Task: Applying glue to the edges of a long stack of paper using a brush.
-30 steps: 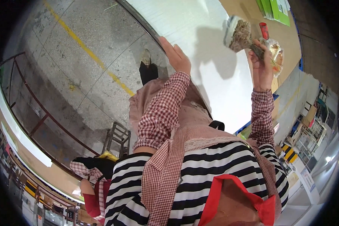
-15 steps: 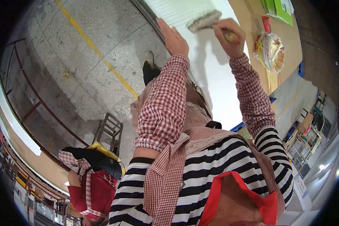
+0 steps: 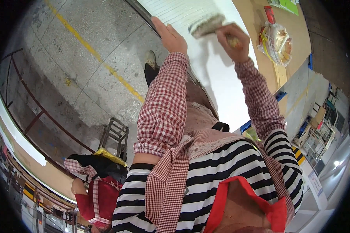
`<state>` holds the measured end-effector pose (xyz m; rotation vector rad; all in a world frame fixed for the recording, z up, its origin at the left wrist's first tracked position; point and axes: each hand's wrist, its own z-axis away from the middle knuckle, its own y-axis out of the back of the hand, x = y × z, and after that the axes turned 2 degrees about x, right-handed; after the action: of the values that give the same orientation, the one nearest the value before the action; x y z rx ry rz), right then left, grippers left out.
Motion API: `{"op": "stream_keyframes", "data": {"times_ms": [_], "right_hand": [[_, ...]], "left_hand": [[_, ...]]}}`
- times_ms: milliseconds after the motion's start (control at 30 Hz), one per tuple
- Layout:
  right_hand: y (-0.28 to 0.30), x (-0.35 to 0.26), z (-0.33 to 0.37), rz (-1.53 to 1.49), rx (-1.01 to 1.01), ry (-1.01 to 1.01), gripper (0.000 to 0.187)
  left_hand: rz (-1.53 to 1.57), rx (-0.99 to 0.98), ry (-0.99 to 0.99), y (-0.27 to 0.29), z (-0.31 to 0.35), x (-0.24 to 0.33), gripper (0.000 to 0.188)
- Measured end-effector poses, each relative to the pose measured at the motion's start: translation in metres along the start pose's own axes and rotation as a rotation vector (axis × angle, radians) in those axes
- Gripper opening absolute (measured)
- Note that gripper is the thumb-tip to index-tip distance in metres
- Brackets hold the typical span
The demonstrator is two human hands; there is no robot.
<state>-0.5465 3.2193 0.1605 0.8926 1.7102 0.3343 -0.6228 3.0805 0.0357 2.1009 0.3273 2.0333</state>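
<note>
A flat brush (image 3: 207, 25) with pale, worn bristles and a yellowish handle is gripped in my right hand (image 3: 234, 42), fingers wrapped round the handle. It is over the white panel (image 3: 231, 91), whose far part carries fine parallel lines; the brush is slightly blurred, and I cannot tell whether its bristles touch the surface. At the panel's left edge is my left hand (image 3: 170, 38), holding nothing, fingers stretched out and thumb side toward the panel. Both forearms wear red-and-white checked sleeves.
Right of the panel, a brown board (image 3: 256, 15) bears a clear plastic bag (image 3: 277, 44), a red cylinder (image 3: 269, 14) and green sheets (image 3: 286, 6). At left, a dark stool (image 3: 116, 134) and brown metal frame (image 3: 31, 91) stand near another person (image 3: 101, 194). A yellow line (image 3: 81, 42) crosses the floor.
The brush in my right hand has come slightly nearer along the panel. My left hand has shifted a little left in the picture, as the whole view has moved slightly.
</note>
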Motion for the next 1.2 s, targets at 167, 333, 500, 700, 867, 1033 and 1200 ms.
{"op": "stream_keyframes", "data": {"times_ms": [167, 333, 500, 700, 867, 1033, 1200], "right_hand": [[0.044, -0.023, 0.076, -0.001, 0.003, -0.172, 0.006], [0.037, -0.023, 0.025, -0.123, 0.159, -0.219, 0.007], [0.029, 0.009, 0.053, -0.059, 0.174, -0.305, 0.010], [0.089, 0.002, 0.070, -0.270, -0.059, -0.783, 0.013], [0.056, 0.024, -0.035, -0.419, 0.298, -0.473, 0.013], [0.055, 0.054, -0.006, -0.150, 0.140, -0.410, 0.013], [0.095, 0.035, 0.072, -0.219, 0.044, -0.646, 0.015]], "left_hand": [[0.028, -0.026, 0.028, 0.003, -0.001, 0.005, 0.051], [-0.001, -0.040, 0.085, 0.003, 0.000, 0.009, 0.053], [-0.027, -0.063, 0.065, 0.005, 0.000, 0.014, 0.054], [0.023, -0.048, 0.057, 0.006, 0.002, 0.015, 0.053], [-0.029, -0.045, 0.062, 0.002, 0.002, 0.016, 0.053], [0.014, -0.039, 0.075, 0.002, 0.002, 0.020, 0.053], [-0.071, -0.025, 0.058, 0.008, 0.003, 0.017, 0.053]]}}
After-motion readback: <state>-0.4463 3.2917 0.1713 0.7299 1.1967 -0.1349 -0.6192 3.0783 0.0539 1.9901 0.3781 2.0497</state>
